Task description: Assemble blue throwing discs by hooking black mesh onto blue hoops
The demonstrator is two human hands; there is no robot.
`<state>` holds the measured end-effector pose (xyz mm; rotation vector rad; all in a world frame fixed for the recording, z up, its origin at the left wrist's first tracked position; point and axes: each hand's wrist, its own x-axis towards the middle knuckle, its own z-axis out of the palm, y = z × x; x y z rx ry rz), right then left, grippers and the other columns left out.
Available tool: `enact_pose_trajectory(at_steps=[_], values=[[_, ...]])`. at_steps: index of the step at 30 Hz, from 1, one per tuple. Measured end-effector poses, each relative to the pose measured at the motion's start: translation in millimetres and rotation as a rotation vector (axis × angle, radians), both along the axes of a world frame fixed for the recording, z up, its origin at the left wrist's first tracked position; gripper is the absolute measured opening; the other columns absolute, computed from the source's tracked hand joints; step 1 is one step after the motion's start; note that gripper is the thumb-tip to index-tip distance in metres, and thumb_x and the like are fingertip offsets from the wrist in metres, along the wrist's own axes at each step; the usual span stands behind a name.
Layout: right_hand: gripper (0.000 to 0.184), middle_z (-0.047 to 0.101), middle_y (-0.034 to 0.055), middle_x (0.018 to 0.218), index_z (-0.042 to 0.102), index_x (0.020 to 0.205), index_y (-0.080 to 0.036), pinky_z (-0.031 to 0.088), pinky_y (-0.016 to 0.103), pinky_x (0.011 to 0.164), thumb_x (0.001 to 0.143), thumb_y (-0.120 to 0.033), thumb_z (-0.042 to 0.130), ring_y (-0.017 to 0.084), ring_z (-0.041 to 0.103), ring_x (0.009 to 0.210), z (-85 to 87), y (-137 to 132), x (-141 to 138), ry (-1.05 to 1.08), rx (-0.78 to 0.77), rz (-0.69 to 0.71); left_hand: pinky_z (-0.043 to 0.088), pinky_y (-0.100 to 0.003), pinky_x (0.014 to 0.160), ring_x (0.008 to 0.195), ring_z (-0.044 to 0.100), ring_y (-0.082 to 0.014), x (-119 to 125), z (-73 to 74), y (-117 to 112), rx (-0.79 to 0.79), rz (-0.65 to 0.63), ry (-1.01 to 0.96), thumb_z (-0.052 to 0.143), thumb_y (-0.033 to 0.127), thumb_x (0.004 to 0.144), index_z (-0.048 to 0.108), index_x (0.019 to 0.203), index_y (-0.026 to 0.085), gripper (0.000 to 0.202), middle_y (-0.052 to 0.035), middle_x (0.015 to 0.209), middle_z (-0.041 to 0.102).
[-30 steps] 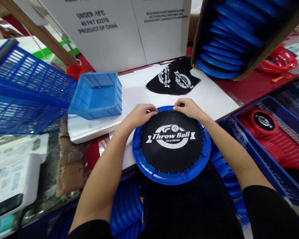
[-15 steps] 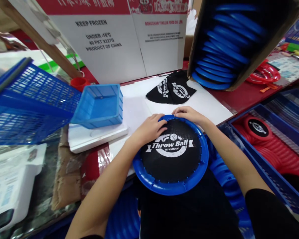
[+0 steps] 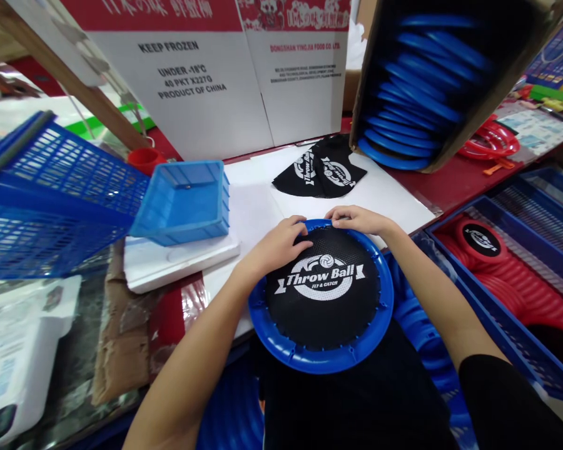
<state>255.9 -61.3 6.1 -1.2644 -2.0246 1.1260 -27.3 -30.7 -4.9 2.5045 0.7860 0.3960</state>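
A round throw-ball disc (image 3: 321,319), with a blue plastic ring and black mesh printed "Throw Ball", rests against the table edge near my body. My left hand (image 3: 285,245) grips its upper-left rim, fingers curled over the ring and thumb on the mesh. At the far rim, the bent fingers of my right hand (image 3: 356,220) pinch the mesh edge against the ring. Small pegs line the inside of the ring. Black printed fabric pieces (image 3: 321,172) lie on the white board just beyond my hands.
A light-blue bin (image 3: 182,200) and a blue basket (image 3: 60,200) stand to the left. Behind is a white carton (image 3: 216,112); a cardboard box (image 3: 492,106) of stacked blue rings leans at back right. A blue crate (image 3: 492,294) at right holds red rings (image 3: 507,269).
Both hands stay at the far part of the rim; the right fingers have curled in slightly. The view has shifted a little, otherwise the surroundings look the same.
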Motion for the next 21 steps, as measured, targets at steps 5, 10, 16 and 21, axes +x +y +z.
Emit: enact_pose_trajectory(at_steps=[5, 10, 16, 21], values=[[0.024, 0.072, 0.0094, 0.117, 0.066, 0.092, -0.021, 0.050, 0.048, 0.102, 0.097, -0.044, 0.057, 0.026, 0.065, 0.105, -7.9, -2, -4, -0.052, 0.068, -0.064, 0.046, -0.050, 0.117, 0.132, 0.058, -0.0300, -1, -3.9, 5, -0.019, -0.010, -0.036, 0.061, 0.034, 0.097, 0.061, 0.093, 0.021, 0.013, -0.0132, 0.141, 0.060], [0.023, 0.072, 0.0094, 0.117, 0.066, 0.099, -0.021, 0.050, 0.045, 0.103, 0.101, -0.039, 0.052, 0.025, 0.065, 0.109, -10.8, -2, -4, -0.079, 0.093, -0.101, 0.045, -0.053, 0.118, 0.133, 0.057, -0.0303, 0, -4.2, 5, -0.026, -0.002, -0.041, 0.060, 0.034, 0.098, 0.061, 0.093, 0.021, 0.013, -0.0126, 0.141, 0.059], [0.016, 0.072, 0.0108, 0.114, 0.063, 0.097, -0.020, 0.051, 0.045, 0.100, 0.099, -0.031, 0.052, 0.025, 0.064, 0.105, -12.5, -2, -4, -0.124, 0.142, -0.087, 0.044, -0.051, 0.119, 0.134, 0.056, -0.0295, 1, -1.8, 4, -0.034, 0.004, -0.007, 0.060, 0.032, 0.097, 0.060, 0.093, 0.021, 0.012, -0.0133, 0.143, 0.058], [0.011, 0.070, 0.0089, 0.108, 0.059, 0.088, -0.022, 0.050, 0.043, 0.098, 0.098, -0.022, 0.053, 0.023, 0.062, 0.100, -13.7, -3, -11, -0.223, 0.280, -0.075, 0.042, -0.050, 0.120, 0.135, 0.055, -0.0290, 1, -2.1, 3, -0.042, 0.012, -0.005, 0.062, 0.031, 0.096, 0.059, 0.091, 0.020, 0.012, -0.0136, 0.144, 0.057]])
